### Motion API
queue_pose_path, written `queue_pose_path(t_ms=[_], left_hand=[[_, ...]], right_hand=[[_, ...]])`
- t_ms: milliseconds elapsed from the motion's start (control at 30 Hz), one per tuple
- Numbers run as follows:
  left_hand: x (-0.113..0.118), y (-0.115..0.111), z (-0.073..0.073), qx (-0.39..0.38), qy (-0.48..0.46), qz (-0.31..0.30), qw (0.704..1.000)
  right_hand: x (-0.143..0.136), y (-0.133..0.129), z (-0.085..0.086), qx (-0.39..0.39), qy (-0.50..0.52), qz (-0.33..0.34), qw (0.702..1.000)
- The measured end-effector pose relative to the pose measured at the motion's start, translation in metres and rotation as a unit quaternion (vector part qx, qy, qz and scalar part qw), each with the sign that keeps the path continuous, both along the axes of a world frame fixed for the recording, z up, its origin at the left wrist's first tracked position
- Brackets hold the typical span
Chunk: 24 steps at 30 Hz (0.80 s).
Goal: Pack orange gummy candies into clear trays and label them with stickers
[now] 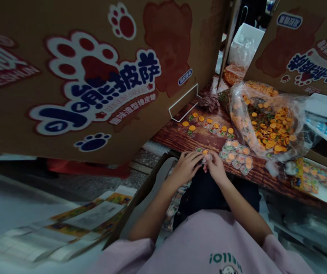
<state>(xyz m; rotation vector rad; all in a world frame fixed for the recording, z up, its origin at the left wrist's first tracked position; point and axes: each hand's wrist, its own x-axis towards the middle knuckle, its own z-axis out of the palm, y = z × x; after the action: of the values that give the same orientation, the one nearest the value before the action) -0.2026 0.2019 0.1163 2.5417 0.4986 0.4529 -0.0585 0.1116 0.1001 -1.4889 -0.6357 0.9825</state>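
Note:
At the near edge of the wooden-patterned table, my left hand (188, 166) and my right hand (217, 168) meet over a small clear plastic shell (205, 153) with an orange piece in it. The fingers of both hands are closed around it, partly hiding it. Just right of my right hand lies a cluster of clear shells (239, 156) with orange pieces in them. Beyond my hands runs a row of similar shells (216, 126) with loose-looking orange discs on top. To the right, a large open clear bag (277, 125) holds many orange and green pieces.
A big printed carton (100, 83) walls off the left side; another carton (300, 49) stands at back right. Crumpled brown wrap (209, 102) lies at the table's back. A card with packed shells (323, 177) rests at the right. Flat printed sheets (94, 217) lie lower left.

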Motion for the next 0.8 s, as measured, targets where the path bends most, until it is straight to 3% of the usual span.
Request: queue_pose_path(t_ms=[100,167,200,267,300,367,600,800], left_hand=[[0.006,0.007,-0.013,-0.027,-0.009,0.024,0.999],[0.009,0.014,-0.02,-0.044,-0.023,0.046,0.998],[0.01,0.018,-0.022,-0.052,-0.029,0.057,0.997],[0.014,0.027,-0.025,-0.07,-0.032,0.07,0.995],[0.016,0.031,-0.026,-0.079,-0.03,0.07,0.994],[0.02,0.039,-0.028,-0.096,-0.026,0.06,0.993],[0.03,0.051,-0.043,-0.148,-0.04,0.043,0.987],[0.029,0.058,-0.063,-0.177,-0.083,0.046,0.98]], right_hand=[[-0.001,0.003,0.0,-0.003,-0.058,-0.034,0.998],[0.001,0.001,0.006,-0.007,-0.178,-0.03,0.984],[0.003,-0.001,0.009,-0.015,-0.267,-0.008,0.964],[0.008,-0.002,0.013,-0.042,-0.449,0.072,0.89],[0.01,-0.001,0.013,-0.056,-0.51,0.113,0.851],[0.013,0.001,0.01,-0.071,-0.554,0.16,0.814],[0.012,0.008,-0.01,-0.095,-0.605,0.135,0.779],[0.022,0.009,-0.029,-0.065,-0.548,0.111,0.827]])
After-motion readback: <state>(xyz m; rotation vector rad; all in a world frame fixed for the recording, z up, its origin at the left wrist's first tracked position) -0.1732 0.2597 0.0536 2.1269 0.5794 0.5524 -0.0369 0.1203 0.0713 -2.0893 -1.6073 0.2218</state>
